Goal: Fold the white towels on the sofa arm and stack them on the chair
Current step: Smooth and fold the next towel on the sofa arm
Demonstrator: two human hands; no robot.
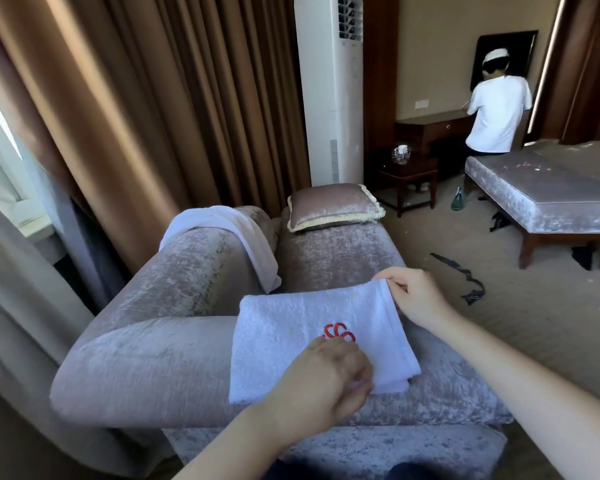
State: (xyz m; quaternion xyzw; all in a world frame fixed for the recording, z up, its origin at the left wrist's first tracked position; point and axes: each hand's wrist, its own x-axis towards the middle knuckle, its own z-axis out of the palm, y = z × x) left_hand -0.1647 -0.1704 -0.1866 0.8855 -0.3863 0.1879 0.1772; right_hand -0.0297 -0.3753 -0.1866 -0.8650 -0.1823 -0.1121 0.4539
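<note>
Two white towels in view. The near towel (291, 341), red emblem (338, 332) facing up, lies flat across the sofa arm (153, 358) closest to the camera, its right part running onto the seat. Layered edges at its near right corner suggest it is already folded at least once.

Both hands are on the towel's right-hand edge. Right hand (418, 296): thumb and fingertips pinch the far right corner, lifted slightly off the upholstery. Left hand (326, 379): fingers curled, apparently pinching the near end of the same edge; motion blur hides the exact grip. The left hand is nearer the camera, the right farther along the edge.

Key relation: the towel's body lies wholly to the left of both hands, its longer side running left to right across the arm. Judged from this, the next fold would carry the held edge leftward over the emblem, with both corners travelling together to land square.

The second towel (246, 237) hangs unfolded over the rounded sofa top at far left, well apart from the hands. Which seat is the chair cannot be told.

Beyond: a fringed cushion (333, 206), brown curtains (153, 116), a tall white air conditioner (333, 98), and a second person (496, 109) in white at a desk.
</note>
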